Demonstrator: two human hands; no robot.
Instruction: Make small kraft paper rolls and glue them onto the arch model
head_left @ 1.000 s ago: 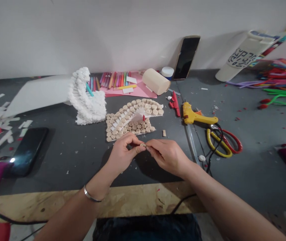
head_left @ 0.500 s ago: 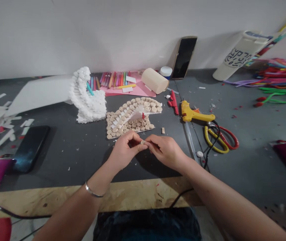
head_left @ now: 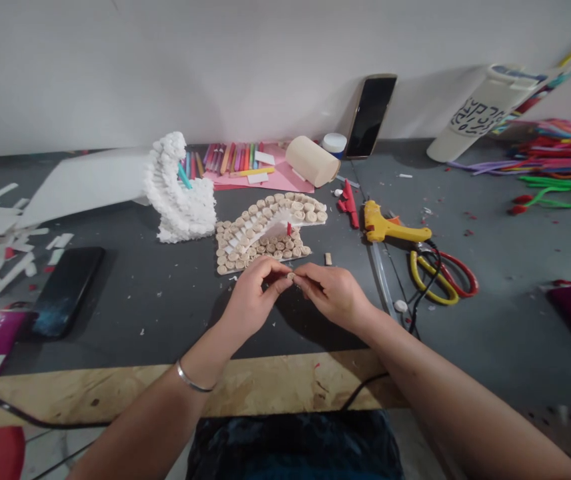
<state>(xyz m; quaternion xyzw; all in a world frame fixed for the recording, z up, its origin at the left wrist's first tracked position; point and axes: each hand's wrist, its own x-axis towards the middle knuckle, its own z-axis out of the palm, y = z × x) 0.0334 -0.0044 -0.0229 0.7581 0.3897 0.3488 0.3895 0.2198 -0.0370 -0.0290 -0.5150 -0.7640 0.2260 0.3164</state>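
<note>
Between my fingertips is a small beige rolled coil (head_left: 290, 276), partly covered by the fingers. My left hand (head_left: 257, 293) pinches it from the left, and my right hand (head_left: 333, 293) pinches it from the right. Just beyond them lies a craft model (head_left: 270, 233) with a flat base and a curved, stepped ramp, covered in similar beige coils; a small red piece stands on it. A loose beige strip or roll (head_left: 328, 259) rests on the table behind my right hand. The front corner of the base is close to my left fingers.
A yellow glue gun (head_left: 390, 227) and scissors (head_left: 433, 277) lie to the right, with a black cord near my right forearm. A white textured model (head_left: 180, 200) stands at back left. A phone (head_left: 68, 290) lies left, another phone (head_left: 371, 117) leans on the wall.
Both hands have shifted very slightly away from me, with the coil still pinched between them. The whole view has moved a little; the objects on the table stay in place.
</note>
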